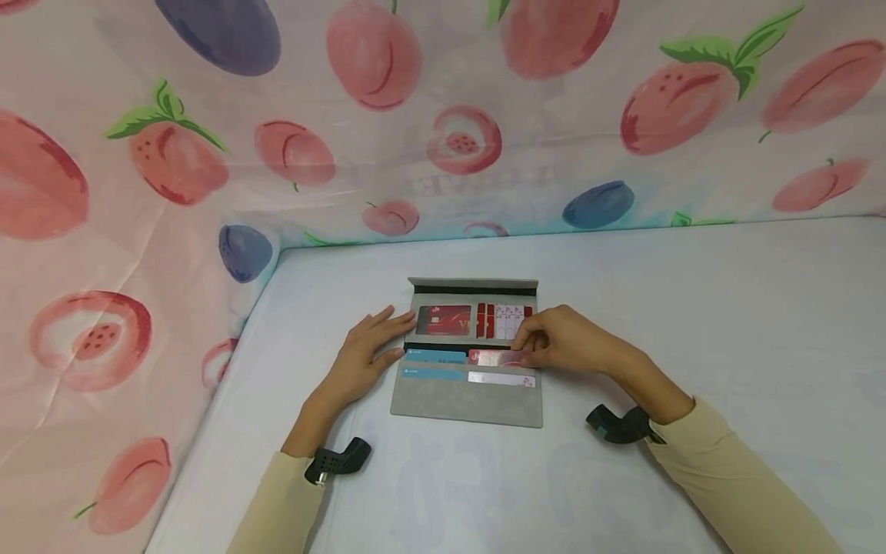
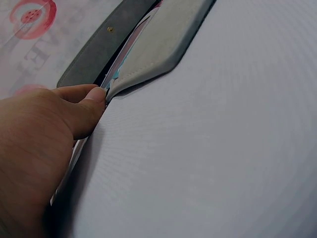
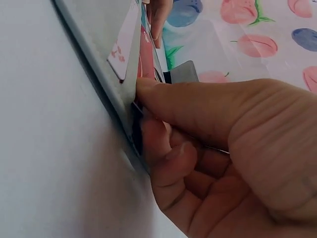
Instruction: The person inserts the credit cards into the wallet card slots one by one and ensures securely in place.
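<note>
A grey wallet (image 1: 467,408) lies unfolded on the white surface, with cards in its slots. My right hand (image 1: 571,338) pinches the right end of a red card (image 1: 493,357) at the upper slot of the near panel. In the right wrist view, the thumb (image 3: 163,94) lies against that card, above a white card (image 3: 121,57) in the slot below. My left hand (image 1: 363,350) rests at the wallet's left edge, fingers extended and thumb by the fold. The left wrist view shows its thumb tip (image 2: 96,95) touching the wallet's edge; any grip underneath is hidden.
Blue cards (image 1: 434,356) fill the left slots of the near panel. The far panel holds a dark red card (image 1: 446,320) behind a window and more red and white cards. A raised flap stands behind it. Fruit-patterned cloth (image 1: 388,154) borders the back and left.
</note>
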Demonstrator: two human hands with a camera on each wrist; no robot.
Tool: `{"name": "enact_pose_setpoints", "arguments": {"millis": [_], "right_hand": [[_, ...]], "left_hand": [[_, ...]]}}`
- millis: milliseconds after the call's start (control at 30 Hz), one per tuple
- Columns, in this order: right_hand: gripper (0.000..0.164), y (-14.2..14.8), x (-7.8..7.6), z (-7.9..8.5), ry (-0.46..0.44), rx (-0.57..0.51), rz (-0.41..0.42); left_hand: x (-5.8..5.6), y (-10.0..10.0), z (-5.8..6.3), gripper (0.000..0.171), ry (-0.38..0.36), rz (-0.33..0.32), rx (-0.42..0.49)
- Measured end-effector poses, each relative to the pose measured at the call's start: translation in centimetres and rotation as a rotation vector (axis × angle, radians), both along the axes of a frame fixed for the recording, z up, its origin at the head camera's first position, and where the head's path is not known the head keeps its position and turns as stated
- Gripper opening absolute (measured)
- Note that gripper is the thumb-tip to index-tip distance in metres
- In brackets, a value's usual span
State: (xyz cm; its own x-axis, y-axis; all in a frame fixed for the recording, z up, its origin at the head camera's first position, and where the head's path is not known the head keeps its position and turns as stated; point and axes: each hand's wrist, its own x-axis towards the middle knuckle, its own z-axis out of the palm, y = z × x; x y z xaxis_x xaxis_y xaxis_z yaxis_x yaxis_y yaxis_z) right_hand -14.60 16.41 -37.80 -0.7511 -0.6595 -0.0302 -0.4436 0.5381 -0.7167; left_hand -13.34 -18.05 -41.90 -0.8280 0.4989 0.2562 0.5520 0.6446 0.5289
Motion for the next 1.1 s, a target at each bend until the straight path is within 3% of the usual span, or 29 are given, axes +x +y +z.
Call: {"name": "enact_pose_setpoints", "arguments": {"millis": [733,1100], "right_hand": [[0.008,-0.26,0.12,-0.68,-0.004,-0.002,0.016],[0.010,-0.52,0.28,-0.46,0.067,0.009,0.019]], "left_hand": [[0.09,-0.12,-0.48,0.044,0.008,-0.004,0.010],[-0.16,-0.22,-0.46,0.045,0.027,-0.010,-0.005]]}}
